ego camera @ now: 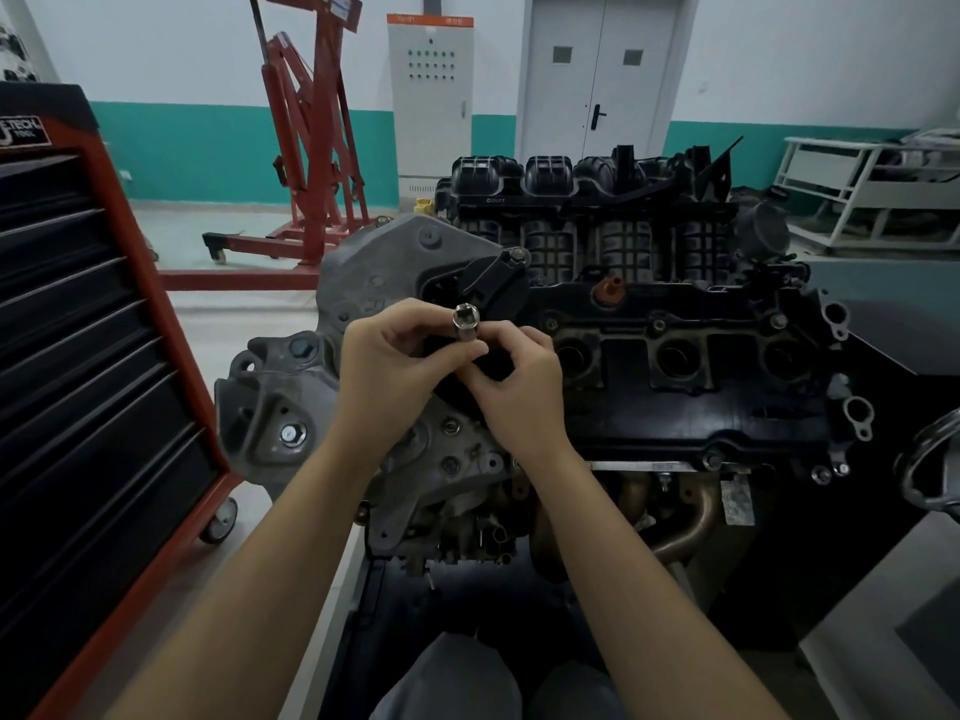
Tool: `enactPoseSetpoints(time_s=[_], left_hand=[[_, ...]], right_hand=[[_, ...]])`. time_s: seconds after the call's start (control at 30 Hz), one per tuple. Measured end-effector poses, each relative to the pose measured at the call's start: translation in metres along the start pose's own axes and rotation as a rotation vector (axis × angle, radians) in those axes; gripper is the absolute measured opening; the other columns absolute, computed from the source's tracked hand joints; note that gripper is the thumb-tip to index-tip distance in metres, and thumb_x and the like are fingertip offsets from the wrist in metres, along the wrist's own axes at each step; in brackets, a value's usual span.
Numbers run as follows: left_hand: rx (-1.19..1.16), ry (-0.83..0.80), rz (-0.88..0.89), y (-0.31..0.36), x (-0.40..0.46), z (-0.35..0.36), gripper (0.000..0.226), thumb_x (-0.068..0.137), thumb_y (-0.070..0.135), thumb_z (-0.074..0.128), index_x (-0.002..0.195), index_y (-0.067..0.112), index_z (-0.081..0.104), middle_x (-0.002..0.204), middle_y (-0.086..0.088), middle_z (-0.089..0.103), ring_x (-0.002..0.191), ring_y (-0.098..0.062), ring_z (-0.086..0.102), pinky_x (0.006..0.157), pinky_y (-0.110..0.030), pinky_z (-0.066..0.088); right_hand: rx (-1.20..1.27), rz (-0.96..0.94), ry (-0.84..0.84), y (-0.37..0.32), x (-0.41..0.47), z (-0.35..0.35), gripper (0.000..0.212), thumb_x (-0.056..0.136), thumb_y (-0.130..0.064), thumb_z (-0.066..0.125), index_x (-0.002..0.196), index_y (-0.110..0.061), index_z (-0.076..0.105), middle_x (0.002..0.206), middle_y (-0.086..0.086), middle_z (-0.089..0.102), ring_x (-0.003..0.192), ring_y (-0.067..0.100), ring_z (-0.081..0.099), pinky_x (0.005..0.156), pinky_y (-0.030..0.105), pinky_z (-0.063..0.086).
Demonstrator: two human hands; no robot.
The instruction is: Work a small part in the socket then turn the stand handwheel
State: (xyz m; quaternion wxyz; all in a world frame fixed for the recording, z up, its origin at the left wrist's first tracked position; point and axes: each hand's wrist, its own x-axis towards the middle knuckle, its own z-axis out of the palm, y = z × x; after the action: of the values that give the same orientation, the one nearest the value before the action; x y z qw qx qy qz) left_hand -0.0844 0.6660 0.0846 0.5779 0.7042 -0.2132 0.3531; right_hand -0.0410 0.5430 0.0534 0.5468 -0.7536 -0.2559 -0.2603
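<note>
Chrome socket (pixel 464 324) sits pinched between our left hand (pixel 395 356) and right hand (pixel 519 376), fingers clamped on it above the engine (pixel 675 356), not yet seated on any bolt, we judge.

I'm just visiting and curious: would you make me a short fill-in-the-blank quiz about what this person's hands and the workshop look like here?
1. Both hands, the left hand and the right hand, hold a small metal ____ between the fingertips.
2. The hands are raised above a car ____, whose black cover shows round holes.
3. The tool cabinet at the left has black drawers and a frame coloured ____.
4. The red crane at the back stands on the ____.

Missing words: socket; engine; red; floor
</note>
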Motion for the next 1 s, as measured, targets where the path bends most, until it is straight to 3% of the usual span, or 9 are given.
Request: enactPoseSetpoints(time_s=[0.13, 0.27, 0.37, 0.5, 0.6, 0.73, 0.83, 0.93, 1.0], left_hand=[[-0.066, -0.039, -0.038, 0.0003, -0.0003, -0.0005, 0.03, 0.077, -0.009, 0.073, 0.097, 0.013, 0.07, 0.088, 0.005, 0.075, 0.089, -0.012, 0.071, 0.082, -0.022, 0.054], [0.009, -0.07, 0.006, 0.0003, 0.0001, -0.001, 0.027, 0.075, -0.004, 0.077, 0.09, 0.018, 0.071, 0.092, 0.001, 0.073, 0.09, -0.02, 0.07, 0.084, -0.031, 0.055], [0.062, -0.021, 0.026, -0.0014, 0.0006, -0.0012, 0.024, 0.07, 0.001, 0.082, 0.083, 0.019, 0.071, 0.088, -0.004, 0.07, 0.085, -0.023, 0.069, 0.08, -0.034, 0.056], [-0.081, -0.015, -0.033, 0.0016, -0.0003, 0.0006, 0.031, 0.075, -0.009, 0.074, 0.095, 0.015, 0.07, 0.088, 0.005, 0.075, 0.088, -0.014, 0.071, 0.081, -0.024, 0.055], [-0.11, -0.042, -0.06, 0.0027, -0.0002, 0.0, 0.036, 0.077, -0.015, 0.069, 0.1, 0.013, 0.068, 0.088, 0.007, 0.075, 0.091, -0.013, 0.071, 0.083, -0.024, 0.054], [-0.018, -0.057, -0.017, 0.0019, -0.0006, -0.0004, 0.026, 0.075, -0.011, 0.075, 0.096, 0.005, 0.07, 0.091, -0.009, 0.071, 0.089, -0.021, 0.069, 0.085, -0.03, 0.055], [-0.047, -0.024, -0.021, 0.0019, -0.0007, -0.0001, 0.028, 0.072, -0.009, 0.077, 0.093, 0.01, 0.07, 0.088, -0.003, 0.073, 0.086, -0.017, 0.071, 0.082, -0.026, 0.055], [-0.089, -0.027, -0.05, 0.0012, -0.0005, 0.0006, 0.036, 0.075, -0.013, 0.073, 0.094, 0.017, 0.07, 0.086, 0.009, 0.075, 0.087, -0.01, 0.072, 0.081, -0.021, 0.054], [-0.091, -0.031, -0.057, 0.0003, -0.0004, 0.0005, 0.035, 0.076, -0.013, 0.072, 0.095, 0.017, 0.07, 0.088, 0.007, 0.075, 0.09, -0.013, 0.072, 0.083, -0.024, 0.055]], right_hand=[[-0.029, -0.056, -0.01, 0.0002, -0.0006, -0.001, 0.031, 0.085, -0.02, 0.069, 0.115, -0.014, 0.069, 0.105, -0.003, 0.071, 0.108, -0.002, 0.044, 0.097, 0.027, 0.038], [0.01, 0.028, -0.003, 0.0026, 0.0004, -0.001, 0.023, 0.083, -0.018, 0.073, 0.106, -0.015, 0.072, 0.096, -0.006, 0.07, 0.111, 0.023, 0.049, 0.091, 0.026, 0.043], [0.019, 0.026, 0.014, 0.0008, 0.0008, -0.0002, 0.018, 0.081, -0.021, 0.074, 0.099, -0.021, 0.072, 0.09, -0.015, 0.068, 0.109, 0.021, 0.05, 0.091, 0.028, 0.043], [-0.014, -0.051, 0.006, 0.0016, -0.0001, 0.0003, 0.031, 0.083, -0.022, 0.071, 0.114, -0.018, 0.069, 0.096, -0.018, 0.063, 0.107, 0.002, 0.046, 0.092, 0.023, 0.038], [0.004, 0.012, 0.001, 0.0023, 0.0006, 0.0014, 0.035, 0.084, -0.019, 0.072, 0.118, -0.018, 0.068, 0.09, -0.012, 0.062, 0.109, 0.018, 0.047, 0.088, 0.011, 0.035], [0.003, 0.011, 0.017, 0.0018, 0.0001, 0.0009, 0.022, 0.081, -0.019, 0.074, 0.103, -0.018, 0.072, 0.091, -0.01, 0.069, 0.108, 0.024, 0.05, 0.089, 0.025, 0.041], [0.011, 0.002, 0.011, -0.0008, -0.0006, -0.0003, 0.021, 0.082, -0.02, 0.073, 0.103, -0.018, 0.071, 0.094, -0.011, 0.07, 0.109, 0.016, 0.049, 0.091, 0.03, 0.043], [-0.019, -0.07, 0.016, 0.0001, -0.0007, -0.0008, 0.03, 0.084, -0.017, 0.071, 0.113, -0.011, 0.069, 0.104, -0.002, 0.071, 0.107, -0.011, 0.041, 0.094, 0.028, 0.039], [-0.034, -0.033, -0.009, 0.0021, -0.0005, -0.001, 0.033, 0.086, -0.015, 0.069, 0.119, -0.011, 0.067, 0.107, -0.003, 0.069, 0.111, -0.001, 0.04, 0.094, 0.022, 0.033]])
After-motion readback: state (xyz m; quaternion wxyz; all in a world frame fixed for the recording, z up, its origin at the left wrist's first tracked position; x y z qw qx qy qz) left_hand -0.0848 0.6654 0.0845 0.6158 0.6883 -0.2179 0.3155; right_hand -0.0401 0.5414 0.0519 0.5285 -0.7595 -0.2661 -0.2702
